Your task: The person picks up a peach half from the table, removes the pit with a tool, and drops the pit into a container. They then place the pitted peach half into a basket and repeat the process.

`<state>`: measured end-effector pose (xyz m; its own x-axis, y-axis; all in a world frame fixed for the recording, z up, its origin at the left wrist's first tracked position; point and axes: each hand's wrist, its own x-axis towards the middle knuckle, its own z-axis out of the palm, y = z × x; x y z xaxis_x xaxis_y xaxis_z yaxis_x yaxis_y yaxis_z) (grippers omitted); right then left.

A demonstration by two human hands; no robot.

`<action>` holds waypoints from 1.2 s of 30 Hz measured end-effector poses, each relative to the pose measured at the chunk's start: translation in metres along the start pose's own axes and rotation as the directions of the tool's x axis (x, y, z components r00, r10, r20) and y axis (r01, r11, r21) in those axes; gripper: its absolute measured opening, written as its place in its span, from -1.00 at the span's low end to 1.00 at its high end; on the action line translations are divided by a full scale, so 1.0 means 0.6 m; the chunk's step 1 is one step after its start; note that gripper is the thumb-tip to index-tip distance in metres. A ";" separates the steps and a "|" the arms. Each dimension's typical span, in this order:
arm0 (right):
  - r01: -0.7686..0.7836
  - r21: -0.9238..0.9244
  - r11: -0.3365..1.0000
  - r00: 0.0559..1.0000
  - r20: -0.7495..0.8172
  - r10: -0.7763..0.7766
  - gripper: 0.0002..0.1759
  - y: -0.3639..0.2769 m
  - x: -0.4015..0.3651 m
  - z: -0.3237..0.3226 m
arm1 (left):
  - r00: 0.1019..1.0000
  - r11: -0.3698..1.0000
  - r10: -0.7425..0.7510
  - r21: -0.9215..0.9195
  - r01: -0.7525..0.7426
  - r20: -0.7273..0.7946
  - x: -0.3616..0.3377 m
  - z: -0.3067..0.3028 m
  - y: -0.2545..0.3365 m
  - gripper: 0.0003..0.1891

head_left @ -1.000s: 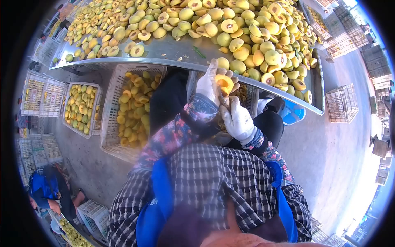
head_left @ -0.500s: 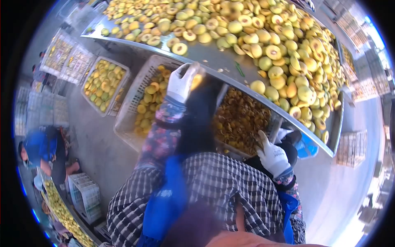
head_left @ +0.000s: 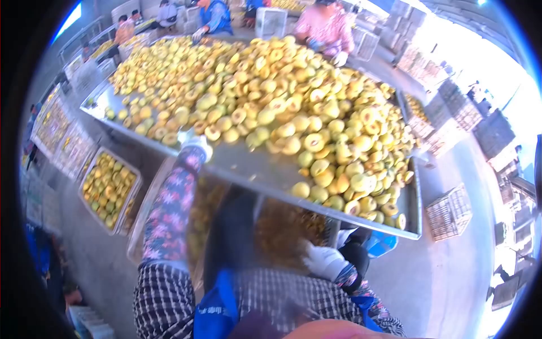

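Note:
My left hand [head_left: 196, 144], in a white glove with a floral sleeve, is stretched out to the near edge of the metal table [head_left: 257, 172]. It touches the nearest of the yellow peaches [head_left: 293, 107] heaped there; its fingers are too blurred to read. My right hand [head_left: 322, 261], also gloved, hangs low under the table edge beside a crate of brownish pits [head_left: 282, 226]. Its fingers are curled closed, and the small knife seen in it earlier is hidden in the fist.
A crate of yellow fruit [head_left: 107, 183] stands on the floor at left, with another crate [head_left: 148, 214] under my left arm. An empty wire crate [head_left: 449, 212] sits at right, a blue bucket [head_left: 381, 243] by my knee. Other people [head_left: 327, 25] work at the table's far side.
My left hand let the peach half go over the crate and has reached up to the table. My right hand dropped lower beside my lap. My head lifted toward the table.

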<state>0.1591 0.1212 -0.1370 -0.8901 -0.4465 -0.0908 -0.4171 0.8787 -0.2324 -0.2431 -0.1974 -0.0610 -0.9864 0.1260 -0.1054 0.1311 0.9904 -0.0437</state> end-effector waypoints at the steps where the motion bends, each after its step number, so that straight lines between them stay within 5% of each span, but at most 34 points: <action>1: -0.283 0.229 0.931 0.951 0.189 0.243 -0.37 -0.055 0.010 -0.085 | 0.999 0.998 0.022 0.051 -0.025 0.049 0.003 0.003 -0.006 -0.46; 4: -0.336 0.335 0.880 0.941 0.167 0.295 -0.36 -0.045 0.005 -0.074 | 0.997 0.985 0.040 -0.166 -0.049 -0.059 -0.012 0.011 0.008 -0.24; 6: -0.268 0.496 0.826 0.952 0.008 0.305 -0.38 -0.046 0.005 -0.069 | 0.955 0.791 0.132 -0.552 -0.264 -0.267 -0.012 0.038 0.016 -0.32; 7: -0.227 0.519 0.824 0.945 -0.089 0.316 -0.39 -0.049 0.012 -0.078 | 0.943 0.616 0.149 -0.717 -0.325 -0.298 -0.016 0.047 0.031 -0.40; 8: -0.182 0.534 0.826 0.928 -0.184 0.324 -0.41 -0.052 0.019 -0.087 | 0.961 0.223 0.231 -0.954 -0.203 -0.151 -0.067 0.010 0.062 -0.48; 9: -0.173 0.460 0.871 0.916 -0.250 0.314 -0.42 -0.061 0.034 -0.115 | 0.938 -0.200 0.345 -0.979 0.030 -0.042 -0.127 -0.034 0.100 -0.56; 11: -0.106 0.100 0.989 0.811 -0.567 0.144 -0.56 -0.077 0.056 -0.155 | 0.820 -0.694 0.536 -0.659 0.291 -0.202 -0.183 -0.024 0.143 -0.62; 13: -0.061 0.659 0.749 0.832 -0.381 0.403 -0.69 -0.063 0.077 -0.173 | 0.789 -0.791 0.493 -0.566 0.232 -0.366 -0.229 -0.010 0.194 -0.55; 16: -0.038 0.329 0.943 0.736 -0.629 0.250 -0.75 -0.080 0.111 -0.218 | 0.793 -0.787 0.582 -0.368 0.495 -0.178 -0.298 -0.066 0.238 -0.53; 20: -0.134 0.398 0.908 0.689 -0.621 0.373 -0.62 -0.101 0.140 -0.250 | 0.837 -0.833 0.520 -0.321 0.451 -0.171 -0.352 -0.069 0.273 -0.56; 26: -0.238 0.222 0.945 0.686 -0.651 0.326 -0.56 -0.098 0.142 -0.228 | 0.876 -0.613 0.302 -0.780 -0.124 -0.376 -0.346 -0.023 0.292 -0.66; 29: -0.221 0.224 0.949 0.731 -0.606 0.314 -0.53 -0.094 0.137 -0.216 | 0.877 -0.811 0.476 -0.420 0.408 -0.067 -0.362 -0.065 0.283 -0.63; 32: -0.196 0.193 0.961 0.777 -0.567 0.272 -0.50 -0.087 0.135 -0.212 | 0.869 -0.761 0.495 -0.480 0.437 0.006 -0.362 -0.070 0.280 -0.63; 36: -0.133 0.177 0.975 0.793 -0.571 0.212 -0.51 -0.075 0.128 -0.184 | 0.923 -0.758 0.384 -0.582 0.296 -0.030 -0.360 -0.044 0.292 -0.59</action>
<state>0.0894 0.0663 -0.0266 -0.8991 -0.0716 0.4318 -0.2558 0.8864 -0.3857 -0.0095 -0.0494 -0.0199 -0.8632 0.4978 -0.0842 -0.4487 -0.6800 0.5799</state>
